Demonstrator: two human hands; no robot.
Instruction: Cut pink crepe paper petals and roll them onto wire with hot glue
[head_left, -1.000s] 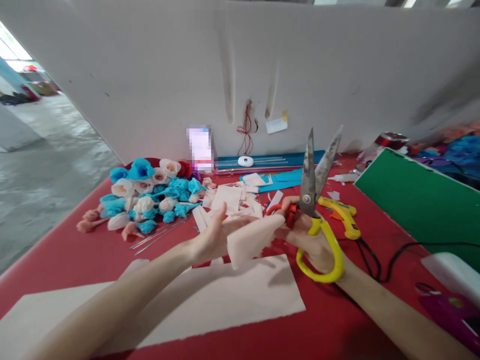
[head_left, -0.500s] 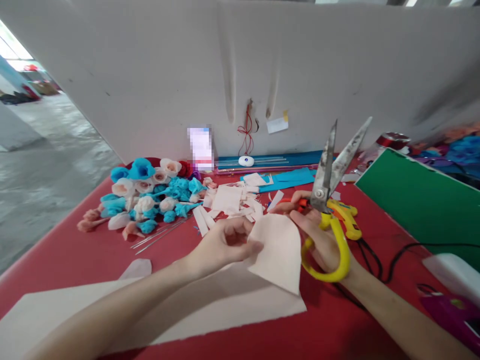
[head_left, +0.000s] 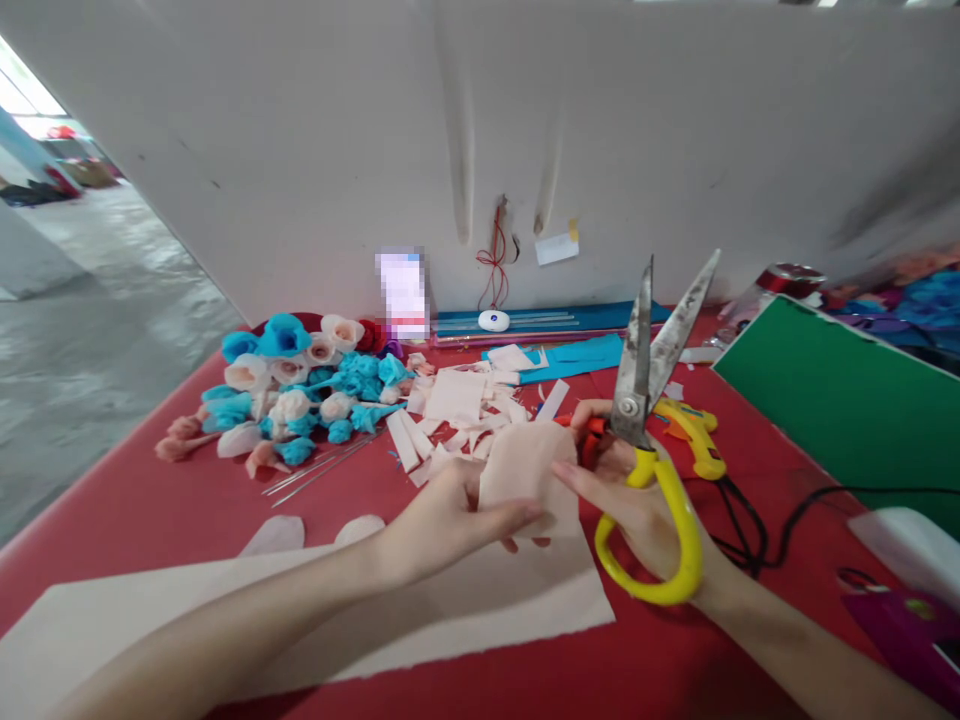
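My left hand point(head_left: 446, 525) pinches a cream paper piece point(head_left: 529, 455) with a rounded top edge, thumb in front and fingertips showing below it. My right hand point(head_left: 637, 515) holds scissors point(head_left: 630, 405) with a yellow handle loop and reddish-orange on the other handle. The blades stand apart and point up and away. Its thumb also touches the paper's right side. Beneath both hands lies a long cream paper sheet point(head_left: 427, 625). Two rounded paper pieces point(head_left: 274, 536) rest at its far edge, one partly hidden by my left arm.
Blue, white and pink paper flowers point(head_left: 300, 390) are heaped at left beside thin wires point(head_left: 311, 468). Cream scraps point(head_left: 457, 395) lie beyond my hands. A yellow glue gun point(head_left: 701, 440) with a black cord and a green board point(head_left: 847, 400) are at right. A wall point(head_left: 337, 150) bounds the back.
The paper piece has turned and curved between my hands, and my right thumb now presses on it. The scissors have shifted slightly left and down. Another rounded piece has come into view beside my left arm.
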